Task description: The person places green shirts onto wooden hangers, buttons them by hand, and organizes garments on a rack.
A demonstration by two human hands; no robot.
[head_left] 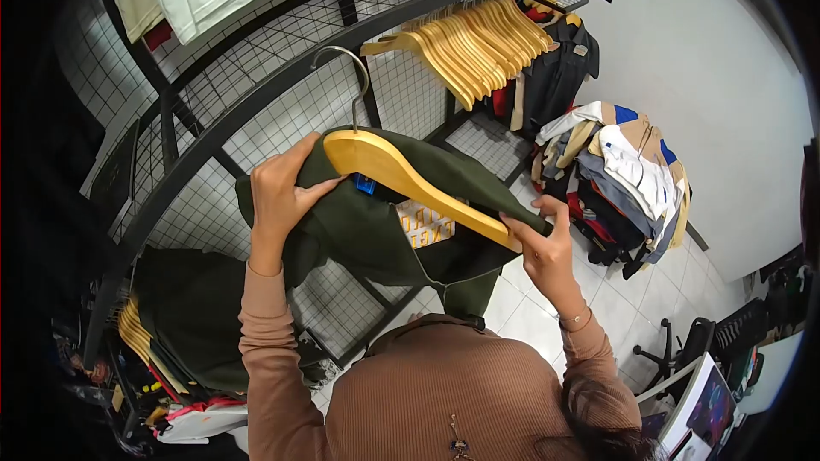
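Note:
A dark green jacket (pixel 342 230) with a blue label and a zip hangs partly on a wooden hanger (pixel 401 175). The hanger's metal hook overlaps the black rail in view; I cannot tell whether it rests on it. My left hand (pixel 286 192) is closed on the jacket's cloth near the left end of the hanger, thumb against the fabric. At the opposite end, my right hand (pixel 547 248) pinches the bare hanger tip and the jacket's edge. A white patch with orange lettering (pixel 427 224) shows inside the jacket opening.
A black rail (pixel 213 141) runs across wire mesh panels, carrying several wooden hangers (pixel 478 47) and dark shirts (pixel 559 64). A heap of clothes (pixel 628 179) lies on the right by the wall. Dark garments (pixel 188 307) hang lower left. An office chair (pixel 683 341) stands lower right.

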